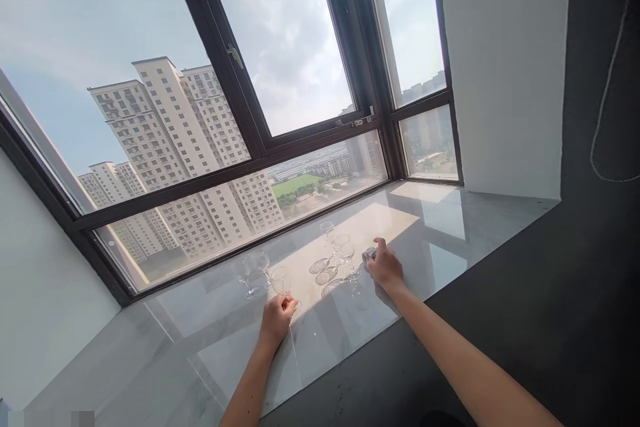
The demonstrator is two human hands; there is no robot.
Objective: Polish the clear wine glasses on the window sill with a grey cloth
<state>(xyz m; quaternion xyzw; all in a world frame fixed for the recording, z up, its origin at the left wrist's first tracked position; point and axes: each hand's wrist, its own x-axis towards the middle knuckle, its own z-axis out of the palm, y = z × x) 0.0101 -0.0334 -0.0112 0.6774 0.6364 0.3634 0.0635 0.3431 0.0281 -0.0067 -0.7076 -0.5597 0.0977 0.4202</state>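
Two hands out over a grey marble sill (450,227) under a big dark-framed window (240,147). Left hand (277,319) is curled round the stem/base of a wine glass (281,280) standing upright w/ its bowl just above the fingers; grip looks closed on it, thumb side toward the window. Right hand (385,268) lies palm down w/ fingers bent over a small greyish thing (369,255), maybe a cloth or pad, touching it at the fingertips; can't tell if it's actually gripped or just pressed.

Between the hands, approx. mid-sill in the sunlit patch: two more upright glasses (345,253), the nearer one just left of the right hand, nearly touching it. Their shadows fall on the stone toward the person. Left of the held glass, two further glasses (253,270) stand close together, near the window, a bit apart from the left hand.

Outside: tall pale apartment blocks (165,133), cloudy sky.
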